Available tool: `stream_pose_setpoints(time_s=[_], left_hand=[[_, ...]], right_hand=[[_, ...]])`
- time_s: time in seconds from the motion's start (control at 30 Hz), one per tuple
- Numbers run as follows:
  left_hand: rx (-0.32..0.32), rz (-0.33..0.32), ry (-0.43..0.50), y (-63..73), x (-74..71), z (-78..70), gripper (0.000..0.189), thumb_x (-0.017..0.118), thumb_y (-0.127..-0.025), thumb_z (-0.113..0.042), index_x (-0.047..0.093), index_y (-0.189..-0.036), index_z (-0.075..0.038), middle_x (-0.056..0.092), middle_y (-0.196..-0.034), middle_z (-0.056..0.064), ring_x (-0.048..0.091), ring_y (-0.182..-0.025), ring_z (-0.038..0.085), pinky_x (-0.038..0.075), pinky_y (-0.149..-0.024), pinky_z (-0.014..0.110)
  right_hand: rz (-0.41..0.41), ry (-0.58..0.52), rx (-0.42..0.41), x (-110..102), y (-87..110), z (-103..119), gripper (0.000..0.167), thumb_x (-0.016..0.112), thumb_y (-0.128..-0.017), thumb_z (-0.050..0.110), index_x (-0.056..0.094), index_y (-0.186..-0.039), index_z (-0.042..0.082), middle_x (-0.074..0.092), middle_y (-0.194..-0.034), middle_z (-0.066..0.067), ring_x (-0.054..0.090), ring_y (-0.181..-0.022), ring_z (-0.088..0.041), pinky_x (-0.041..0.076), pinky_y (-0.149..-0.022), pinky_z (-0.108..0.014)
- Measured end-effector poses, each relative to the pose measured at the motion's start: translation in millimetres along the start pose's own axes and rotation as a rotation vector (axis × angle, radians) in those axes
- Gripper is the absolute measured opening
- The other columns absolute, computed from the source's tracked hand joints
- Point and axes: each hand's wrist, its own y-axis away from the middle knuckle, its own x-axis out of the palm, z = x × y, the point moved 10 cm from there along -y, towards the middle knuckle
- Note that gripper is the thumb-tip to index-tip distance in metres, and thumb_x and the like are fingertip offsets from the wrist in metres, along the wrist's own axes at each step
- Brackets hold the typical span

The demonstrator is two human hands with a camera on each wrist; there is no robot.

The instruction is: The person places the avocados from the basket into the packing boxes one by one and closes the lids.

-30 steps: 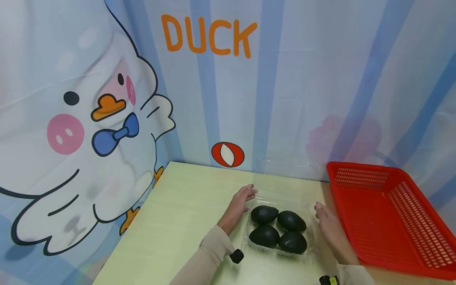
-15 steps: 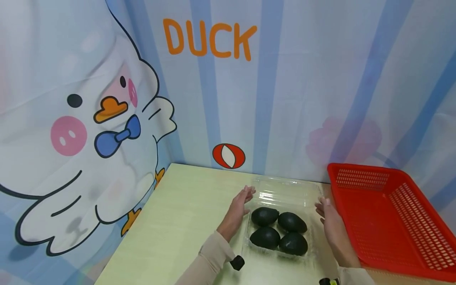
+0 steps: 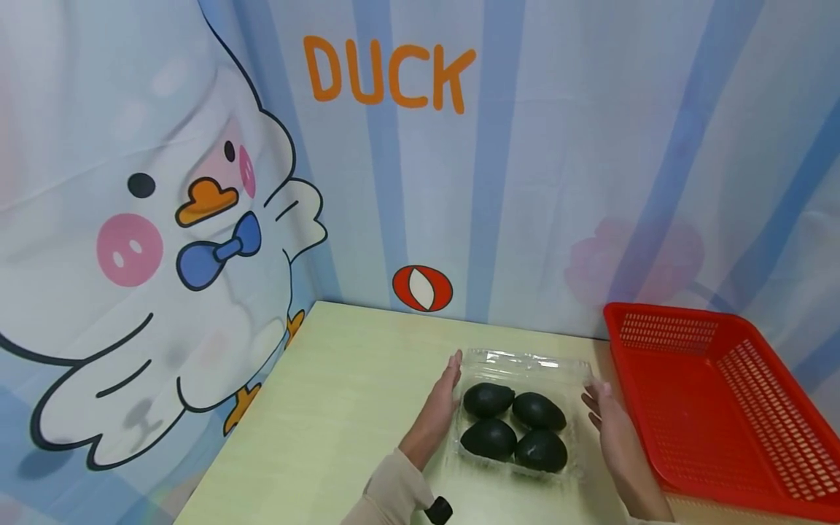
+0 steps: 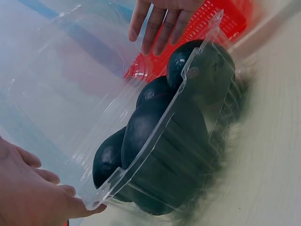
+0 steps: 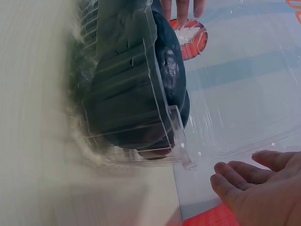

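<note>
A clear plastic clamshell box holds several dark green avocados on the table. Its clear lid stands raised at the far side, its top edge glinting behind the fruit. My left hand is at the box's left side, fingers extended along it; in the left wrist view the left hand has a fingertip right at a corner of the rim. My right hand is at the right side, fingers slightly bent and fingertips close to the lid's corner. In the right wrist view nothing lies in the right hand.
A red plastic basket with perforated walls stands to the right, close beside my right hand. Behind the pale table hangs a striped blue curtain with a printed duck and the word DUCK.
The lid's top edge has come down in the head view, from against the curtain to just behind the avocados. My left hand has turned slightly; both hands stay beside the box.
</note>
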Motion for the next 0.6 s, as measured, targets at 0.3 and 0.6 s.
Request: stream_pose_setpoints(time_s=[0.3,0.6], left_hand=[[0.034,0.016,-0.018,23.2,1.0,-5.5,0.071,0.017,-0.106,-0.062,0.019,-0.164,-0.020,0.018,-0.170,0.006,0.017,-0.156,0.034,0.025,-0.117,0.063],[0.083,0.031,0.057,45.0,1.6,-6.3,0.068,0.018,-0.109,-0.054,0.014,-0.165,-0.014,0.013,-0.170,0.015,0.011,-0.155,0.042,0.023,-0.118,0.063]], right_hand=[[0.062,0.041,0.039,3.9,13.3,-7.7,0.078,0.003,-0.105,0.059,0.005,-0.163,0.007,0.010,-0.167,-0.026,0.016,-0.152,-0.048,0.017,-0.119,-0.060],[0.136,0.147,0.002,12.2,24.9,-21.5,0.070,0.006,-0.107,0.057,0.004,-0.165,0.019,0.002,-0.170,-0.020,-0.003,-0.153,-0.051,0.000,-0.111,-0.078]])
